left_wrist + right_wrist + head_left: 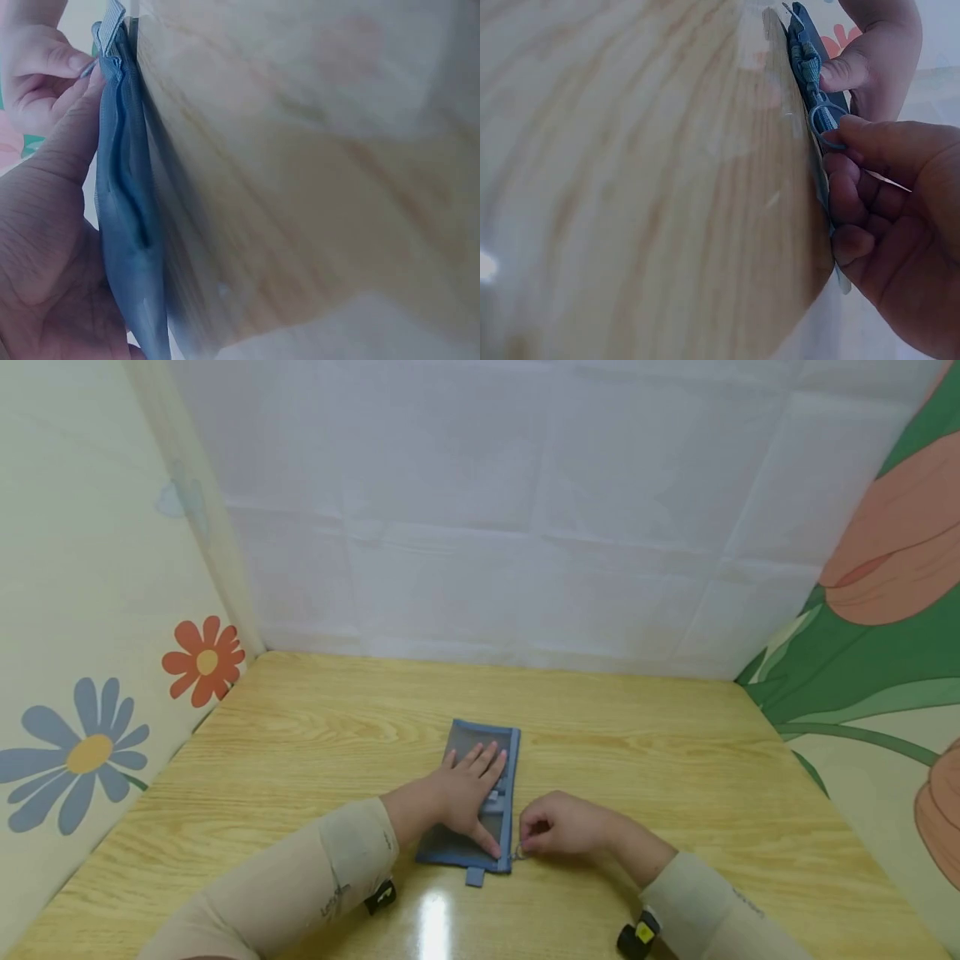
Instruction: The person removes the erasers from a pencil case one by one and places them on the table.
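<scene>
A blue zip pouch (448,847) with see-through mesh lies on the table, its blue-edged zipper side (514,760) toward the right. My left hand (467,787) rests flat on it, fingers spread and thumb beside the zipper's near end. Some pale contents (492,802) show between thumb and forefinger; the palm hides the rest. At the pouch's near right corner my right hand (564,823) pinches a ring-shaped zipper pull (812,122) between thumb and forefinger, the other fingers curled in. In the left wrist view the zipper edge (124,142) runs along the left hand.
The wood-grain table (660,743) extends around the pouch on all sides. A small blue fabric tab (475,877) sticks out from the pouch's near edge. A white cloth (480,527) hangs behind the table, and walls with flower prints stand left and right.
</scene>
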Action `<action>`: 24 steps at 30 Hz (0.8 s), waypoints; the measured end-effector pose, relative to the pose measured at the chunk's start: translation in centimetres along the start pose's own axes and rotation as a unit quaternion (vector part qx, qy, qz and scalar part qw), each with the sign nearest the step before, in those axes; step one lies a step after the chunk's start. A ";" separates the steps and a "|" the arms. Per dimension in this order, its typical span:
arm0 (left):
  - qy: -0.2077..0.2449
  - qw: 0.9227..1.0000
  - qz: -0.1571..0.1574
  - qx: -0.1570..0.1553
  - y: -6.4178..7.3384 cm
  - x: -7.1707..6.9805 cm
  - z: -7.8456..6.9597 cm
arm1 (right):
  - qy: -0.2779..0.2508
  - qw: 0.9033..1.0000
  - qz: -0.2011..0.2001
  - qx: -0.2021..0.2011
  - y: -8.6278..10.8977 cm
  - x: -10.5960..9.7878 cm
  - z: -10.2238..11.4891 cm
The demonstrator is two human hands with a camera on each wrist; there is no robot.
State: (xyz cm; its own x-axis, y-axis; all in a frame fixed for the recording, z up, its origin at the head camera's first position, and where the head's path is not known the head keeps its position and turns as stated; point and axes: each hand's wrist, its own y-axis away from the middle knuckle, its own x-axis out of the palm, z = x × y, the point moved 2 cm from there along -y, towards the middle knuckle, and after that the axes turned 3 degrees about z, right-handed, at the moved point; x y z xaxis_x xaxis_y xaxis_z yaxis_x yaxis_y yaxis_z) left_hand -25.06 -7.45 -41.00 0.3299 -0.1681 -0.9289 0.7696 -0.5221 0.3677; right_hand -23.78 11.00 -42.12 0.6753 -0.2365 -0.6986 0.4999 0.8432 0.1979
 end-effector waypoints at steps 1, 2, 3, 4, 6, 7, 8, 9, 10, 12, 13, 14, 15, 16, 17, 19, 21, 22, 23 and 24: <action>0.000 1.000 0.000 -0.001 0.0 0.0 0.0 | -0.001 1.000 -0.001 0.001 0.0 0.0 0.0; 0.000 1.000 -0.001 -0.002 0.0 0.0 -0.1 | -0.004 1.000 -0.002 0.003 0.0 0.0 0.0; 0.000 1.000 0.000 -0.003 0.0 0.0 -0.1 | -0.006 1.000 -0.003 0.005 0.0 0.0 0.0; 0.000 1.000 0.000 -0.005 -0.1 0.0 -0.1 | -0.008 1.000 -0.004 0.008 -0.1 0.0 0.0; -0.001 1.000 0.000 -0.006 -0.1 0.0 -0.1 | -0.005 1.000 -0.009 0.010 -0.1 0.0 -0.1; -0.002 1.000 -0.001 -0.006 -0.1 0.0 -0.2 | -0.005 1.000 -0.010 0.012 -0.2 0.0 -0.2; -0.004 1.000 -0.004 -0.005 -0.1 0.0 -0.2 | -0.006 1.000 -0.012 0.013 -0.2 0.1 -0.3; -0.004 1.000 -0.006 -0.005 -0.1 0.0 -0.2 | -0.008 1.000 -0.014 0.016 -0.3 0.1 -0.3; -0.007 1.000 -0.009 -0.005 -0.1 0.1 -0.2 | -0.011 1.000 -0.015 0.020 -0.3 0.1 -0.3; -0.012 1.000 -0.015 -0.004 -0.1 0.1 -0.2 | -0.025 0.999 -0.015 0.029 -0.4 0.2 -0.3; -0.014 1.000 -0.016 -0.005 -0.1 0.1 -0.3 | -0.035 0.999 -0.015 0.034 -0.4 0.3 -0.3; -0.016 1.000 -0.018 -0.005 -0.1 0.1 -0.3 | -0.044 0.998 -0.015 0.039 -0.4 0.3 -0.3; -0.017 1.000 -0.019 -0.006 -0.1 0.1 -0.3 | -0.053 0.998 -0.015 0.044 -0.4 0.3 -0.2; -0.020 1.000 -0.019 -0.006 -0.1 0.1 -0.3 | -0.059 0.997 -0.016 0.048 -0.4 0.3 -0.1; -0.019 1.000 -0.019 -0.007 -0.1 0.1 -0.3 | -0.067 0.996 -0.017 0.051 -0.4 0.3 -0.1; -0.018 1.000 -0.017 -0.009 0.0 0.0 -0.3 | -0.073 0.996 -0.019 0.054 -0.4 0.3 0.0; -0.017 1.000 -0.016 -0.010 0.0 0.0 -0.4 | -0.074 0.995 -0.022 0.056 -0.4 0.3 0.0; -0.015 1.000 -0.015 -0.011 0.0 -0.1 -0.4 | -0.074 0.995 -0.023 0.055 -0.4 0.3 0.0; -0.014 1.000 -0.015 -0.011 0.1 -0.1 -0.5 | -0.074 0.995 -0.024 0.056 -0.4 0.3 0.0; -0.014 1.000 -0.014 -0.012 0.1 -0.2 -0.5 | -0.072 0.996 -0.024 0.055 -0.4 0.3 0.0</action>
State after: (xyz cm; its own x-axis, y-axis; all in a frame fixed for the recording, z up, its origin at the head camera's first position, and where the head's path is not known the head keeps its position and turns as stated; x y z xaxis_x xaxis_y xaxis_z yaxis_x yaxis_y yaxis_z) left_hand -24.76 -7.05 -40.77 0.2929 -0.1764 -0.9397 0.7919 -0.5061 0.3418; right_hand -23.78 10.55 -42.45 0.7159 -0.3496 -0.6044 0.5853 0.7724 0.2465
